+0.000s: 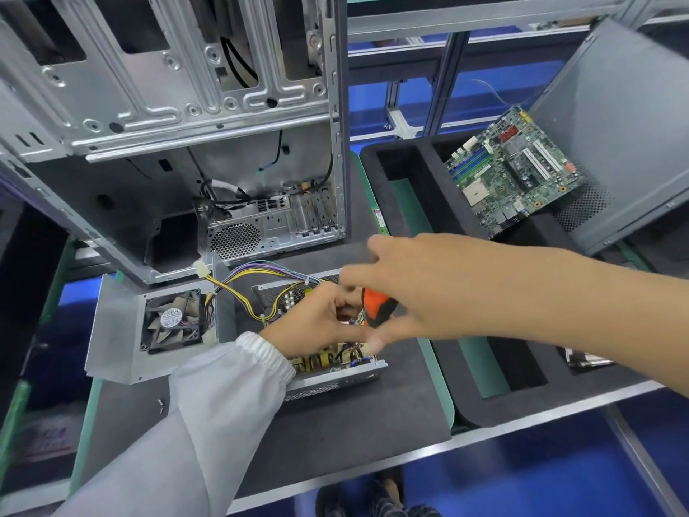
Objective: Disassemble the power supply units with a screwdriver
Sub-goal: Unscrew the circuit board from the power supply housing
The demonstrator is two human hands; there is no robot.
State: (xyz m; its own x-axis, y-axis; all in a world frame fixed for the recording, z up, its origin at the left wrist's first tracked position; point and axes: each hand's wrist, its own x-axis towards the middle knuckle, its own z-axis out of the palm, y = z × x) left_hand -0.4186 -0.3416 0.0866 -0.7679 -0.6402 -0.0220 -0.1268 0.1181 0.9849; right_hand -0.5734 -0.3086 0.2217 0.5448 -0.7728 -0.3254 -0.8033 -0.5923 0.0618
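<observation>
Nearest the camera, a white sleeve (208,408) leads up to the left hand (317,322), whose fingers curl around the orange and black screwdriver (376,305) over the opened power supply unit (335,371). The unit lies on the dark mat of the desk (335,434), its circuit board exposed. Two small screws (161,404) lie on the mat to the left of the sleeve. The right hand (402,289) reaches in from the right above the screwdriver, fingers spread and relaxed, blurred; whether it touches the tool cannot be told. Left of the unit stands its removed cover with the fan (173,322), joined by a bundle of yellow and purple wires (238,289). Behind them rises the empty computer case (208,117). Farther right, a motherboard (514,169) rests in a black foam tray (410,218), against a grey side panel (619,125).
</observation>
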